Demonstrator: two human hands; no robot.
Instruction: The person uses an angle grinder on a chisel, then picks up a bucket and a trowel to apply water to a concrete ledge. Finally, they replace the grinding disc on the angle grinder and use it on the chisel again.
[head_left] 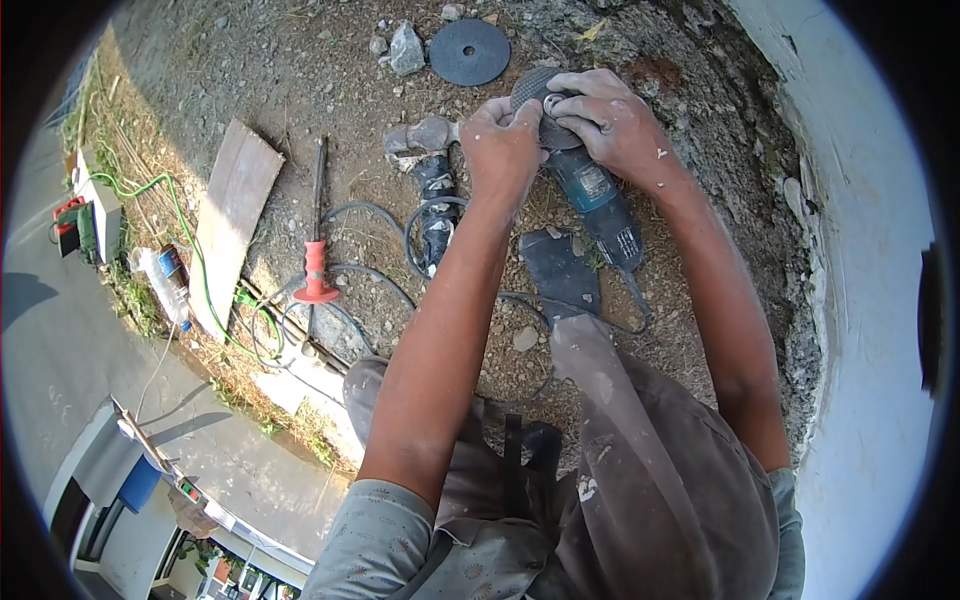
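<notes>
An angle grinder (592, 190) lies on the ground with its head away from me and its disc side up. My left hand (503, 150) is closed on the near-left edge of the dark disc (532, 88) on the grinder's head, thumb on top. From the other side, my right hand (612, 122) curls its fingers round the small metal lock nut (552, 103) at the disc's centre. Both hands are dusty. Just beyond them, a second black disc (470, 52) with a centre hole lies flat on the dirt.
Left of my hands lie a hammer (436, 135) with a wrapped handle and a chisel (316, 265) with a red grip. The grinder's cord (520, 297) loops over the ground. A board (235, 205) lies farther left; a white wall (880, 390) rises on the right.
</notes>
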